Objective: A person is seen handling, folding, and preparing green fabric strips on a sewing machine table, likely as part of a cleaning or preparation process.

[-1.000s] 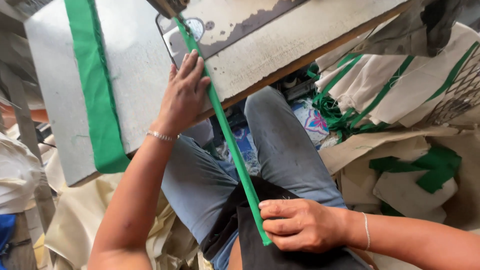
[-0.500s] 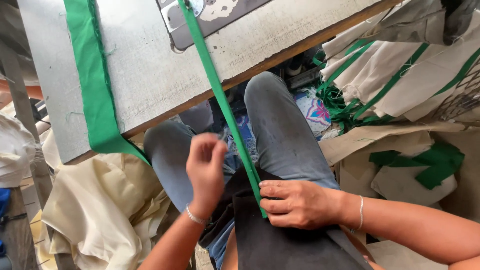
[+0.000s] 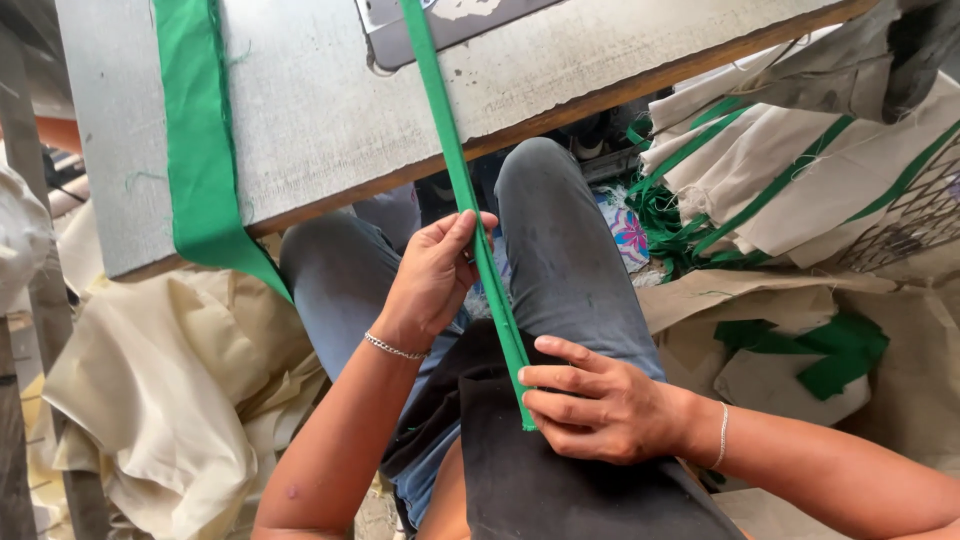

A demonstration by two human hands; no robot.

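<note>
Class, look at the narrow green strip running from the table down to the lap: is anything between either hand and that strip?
Nothing visible. The left hand pinches the green strip midway, and the right hand grips its lower end.

This was a sewing workshop: a worn grey work table (image 3: 330, 120) carried a sewing machine's metal base plate (image 3: 455, 25), with cream fabric heaped left (image 3: 170, 400) and cream pieces trimmed in green stacked right (image 3: 800, 180).
</note>
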